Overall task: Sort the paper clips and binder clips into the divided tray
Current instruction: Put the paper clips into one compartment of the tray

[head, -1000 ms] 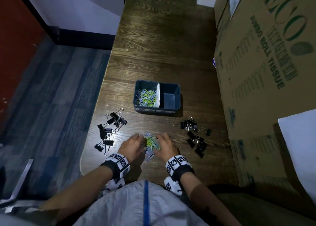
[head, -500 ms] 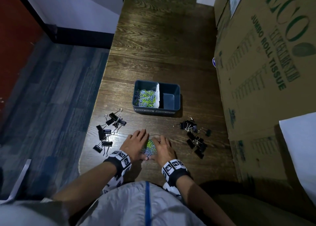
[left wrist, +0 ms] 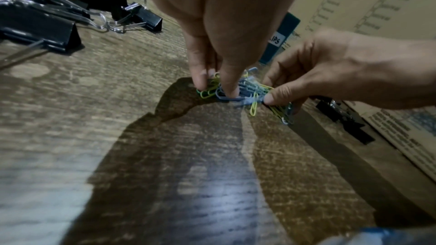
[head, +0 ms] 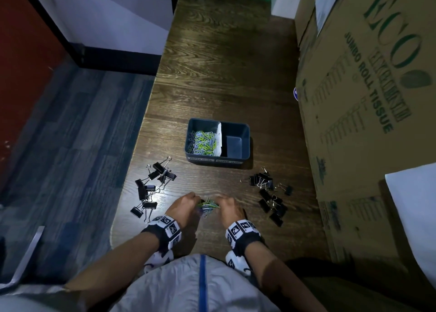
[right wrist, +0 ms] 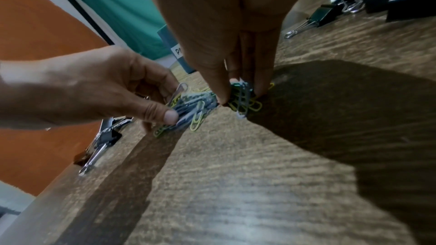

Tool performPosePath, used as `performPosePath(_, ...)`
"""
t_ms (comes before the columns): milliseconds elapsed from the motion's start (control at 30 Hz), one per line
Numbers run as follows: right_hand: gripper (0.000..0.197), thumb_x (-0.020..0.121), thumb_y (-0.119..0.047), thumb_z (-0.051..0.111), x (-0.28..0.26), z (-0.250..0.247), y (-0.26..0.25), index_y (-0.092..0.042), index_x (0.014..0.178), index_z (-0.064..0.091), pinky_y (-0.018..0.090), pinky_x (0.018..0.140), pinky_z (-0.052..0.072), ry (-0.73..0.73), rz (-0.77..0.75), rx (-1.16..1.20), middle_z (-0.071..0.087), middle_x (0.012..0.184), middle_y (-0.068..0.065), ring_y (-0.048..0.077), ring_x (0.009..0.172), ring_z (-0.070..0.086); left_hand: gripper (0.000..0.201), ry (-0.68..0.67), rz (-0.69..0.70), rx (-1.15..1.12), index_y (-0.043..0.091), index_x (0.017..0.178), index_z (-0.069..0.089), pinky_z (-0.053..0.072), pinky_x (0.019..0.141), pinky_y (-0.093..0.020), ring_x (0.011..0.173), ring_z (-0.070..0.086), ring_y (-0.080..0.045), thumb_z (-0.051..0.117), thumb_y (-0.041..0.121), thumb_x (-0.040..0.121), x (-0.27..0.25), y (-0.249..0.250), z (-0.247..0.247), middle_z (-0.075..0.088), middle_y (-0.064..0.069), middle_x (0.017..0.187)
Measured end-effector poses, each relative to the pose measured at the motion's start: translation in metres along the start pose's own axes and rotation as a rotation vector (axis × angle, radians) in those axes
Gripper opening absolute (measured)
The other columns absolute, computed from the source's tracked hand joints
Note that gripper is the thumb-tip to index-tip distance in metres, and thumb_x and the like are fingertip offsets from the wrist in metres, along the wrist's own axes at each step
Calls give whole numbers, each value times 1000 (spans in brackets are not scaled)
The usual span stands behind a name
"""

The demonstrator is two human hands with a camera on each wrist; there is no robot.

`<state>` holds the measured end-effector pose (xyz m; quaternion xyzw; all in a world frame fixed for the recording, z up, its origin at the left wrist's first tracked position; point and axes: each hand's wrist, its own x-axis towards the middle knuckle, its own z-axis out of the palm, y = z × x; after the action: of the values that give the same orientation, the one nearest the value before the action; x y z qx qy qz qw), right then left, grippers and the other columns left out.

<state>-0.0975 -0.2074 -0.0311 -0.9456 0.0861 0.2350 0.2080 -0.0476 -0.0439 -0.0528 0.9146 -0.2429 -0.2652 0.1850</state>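
Near the dark wooden bench (head: 224, 80) edge, our left hand (head: 181, 205) and right hand (head: 227, 208) pinch the bunch of coloured wire paper clips (head: 208, 205), fingers (left wrist: 230, 88) curled around it. We judge gathering nearly complete; next, lift them together into the left compartment of the grey divided plastic tray (head: 245, 141).

Tray labels (head: 213, 162) too small to read; cardboard box (head: 368, 104) cut off at right; wrist-view edges blurred

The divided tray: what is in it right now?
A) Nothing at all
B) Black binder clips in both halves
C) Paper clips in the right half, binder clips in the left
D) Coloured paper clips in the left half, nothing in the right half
D: in the head view the divided tray holds a heap of coloured paper clips left of its white divider, and the right half shows only bare floor.
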Motion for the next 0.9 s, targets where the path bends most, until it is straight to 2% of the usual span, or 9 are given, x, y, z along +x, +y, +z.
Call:
performPosePath(200,23,93,-28,66,-2,-13,16,-33,115,71,35,84,57,-23,170,124,71,95,4,24,89,68,25,62,6,-108,19,103,68,50,77,-25,83,63,-18,72,9,81,-5,-12,-15,62,1,95)
performPosePath(300,24,96,-22,63,-10,-14,28,-24,119,70,37,93,52,-14,168,115,43,78,-10,28,103,65,31,81,56,-150,13,98,71,54,78,-30,84,66,-20,70,-5,72,-6,-15,-28,66,-2,93)
performPosePath(367,23,96,-22,63,-10,-13,30,-21,119,68,38,98,49,-9,172,69,55,100,0,28,110,61,31,134,81,-149,16,91,71,54,74,-26,77,63,-13,72,-7,70,-4,-15,-39,64,5,85)
performPosePath(433,23,94,-25,66,-9,-16,27,-21,116,70,35,99,48,-22,191,63,57,122,10,26,113,58,26,183,101,-148,18,87,71,45,69,-9,71,56,-5,78,-1,71,-1,-13,-53,57,13,78)
performPosePath(567,17,91,-22,69,-6,-28,26,-26,106,75,30,88,53,-11,186,112,65,118,2,21,102,63,17,257,151,-205,16,91,70,47,66,-7,72,58,4,73,2,81,11,7,-97,60,12,81)
performPosePath(633,16,92,-22,68,-4,-34,22,-25,105,75,30,91,51,-15,179,120,64,119,1,20,103,61,14,327,146,-226,15,93,70,46,67,-6,77,58,3,69,4,84,22,19,-123,62,9,85)
performPosePath(700,15,92,-20,68,0,-43,15,-24,105,76,32,90,54,-17,162,139,69,116,1,19,101,64,13,398,129,-225,14,95,70,50,72,-13,80,61,-4,70,8,83,39,28,-147,66,5,88)
performPosePath(800,12,91,-13,70,10,-64,4,-18,99,78,31,73,60,27,83,203,76,96,5,17,77,72,16,439,101,-225,14,95,71,55,78,-31,80,64,-15,76,13,80,68,33,-169,69,-2,88)
performPosePath(900,15,88,-5,68,18,-92,-12,-15,93,79,24,69,56,155,-3,240,77,92,5,14,73,68,28,389,91,-226,13,104,67,50,77,-30,81,62,-18,77,14,78,80,34,-171,66,-5,91)
